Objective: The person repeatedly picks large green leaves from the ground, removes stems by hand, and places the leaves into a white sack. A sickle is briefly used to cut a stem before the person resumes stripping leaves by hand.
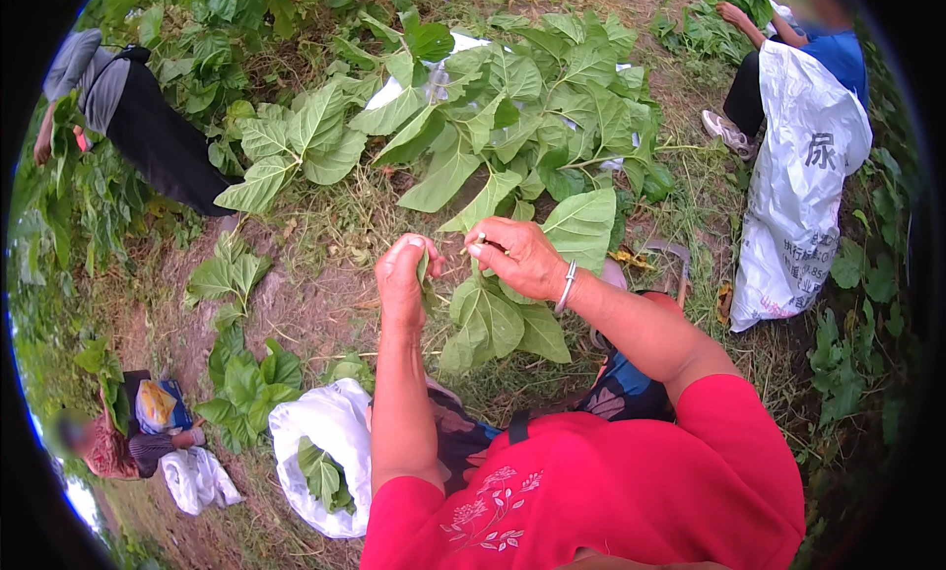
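My right hand (522, 260), with a silver bangle (567, 286) on its wrist, pinches the stem of a leafy green sprig. Its broad leaves (488, 329) hang below the fingers and spread out on the far side of the hand. Close by on the left, my left hand (404, 279) is closed round a green leaf (427, 274), of which only part shows below the fingers. A large heap of leafy cuttings (591, 87) lies on the ground beyond both hands. Left of my left forearm stands an open white bag (320, 409) with green leaves (323, 471) inside.
A sickle (684, 265) lies right of my knees. One person with a white woven sack (793, 186) sits at the right, another bends among plants (74, 205) at the left, and a third is at lower left beside a white bag (197, 478). Loose sprigs (232, 269) lie on the soil.
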`<state>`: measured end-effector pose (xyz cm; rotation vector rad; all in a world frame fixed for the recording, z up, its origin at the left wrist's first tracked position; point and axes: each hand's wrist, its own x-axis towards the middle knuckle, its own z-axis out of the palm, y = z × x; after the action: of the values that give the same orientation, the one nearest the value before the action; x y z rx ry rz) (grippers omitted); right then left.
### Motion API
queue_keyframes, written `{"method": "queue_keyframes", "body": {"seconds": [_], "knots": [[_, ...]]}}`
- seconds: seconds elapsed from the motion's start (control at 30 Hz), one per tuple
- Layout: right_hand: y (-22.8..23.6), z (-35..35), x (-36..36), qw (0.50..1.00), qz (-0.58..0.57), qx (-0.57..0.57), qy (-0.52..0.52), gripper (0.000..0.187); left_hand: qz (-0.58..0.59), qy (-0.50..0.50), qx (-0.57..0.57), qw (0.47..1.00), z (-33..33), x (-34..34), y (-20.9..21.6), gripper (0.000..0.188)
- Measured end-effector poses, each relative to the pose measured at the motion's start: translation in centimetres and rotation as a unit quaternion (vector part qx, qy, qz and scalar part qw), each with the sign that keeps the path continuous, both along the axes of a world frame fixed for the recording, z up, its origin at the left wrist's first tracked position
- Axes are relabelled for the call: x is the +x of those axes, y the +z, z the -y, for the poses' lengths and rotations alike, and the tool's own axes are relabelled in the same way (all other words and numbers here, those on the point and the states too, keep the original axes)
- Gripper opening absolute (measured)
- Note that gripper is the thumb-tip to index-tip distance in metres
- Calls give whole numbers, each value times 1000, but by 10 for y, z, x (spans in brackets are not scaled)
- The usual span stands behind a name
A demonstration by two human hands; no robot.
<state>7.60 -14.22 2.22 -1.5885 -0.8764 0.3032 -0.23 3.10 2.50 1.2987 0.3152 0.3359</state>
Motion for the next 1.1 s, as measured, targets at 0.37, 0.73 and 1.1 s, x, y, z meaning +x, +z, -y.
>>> {"method": "queue_keyframes", "body": {"seconds": [0.37, 0.73, 1.1], "knots": [[-5, 11, 46, 947, -278, 158, -3, 32, -3, 38, 262, 964, -3, -11, 1, 9], [5, 6, 31, 947, -283, 112, 102, 40, -44, -43, 526, 848, 25, -10, -2, 30], [3, 8, 37, 948, -285, 110, 94, 38, 58, 39, 717, 694, 25, -13, 13, 18]]}}
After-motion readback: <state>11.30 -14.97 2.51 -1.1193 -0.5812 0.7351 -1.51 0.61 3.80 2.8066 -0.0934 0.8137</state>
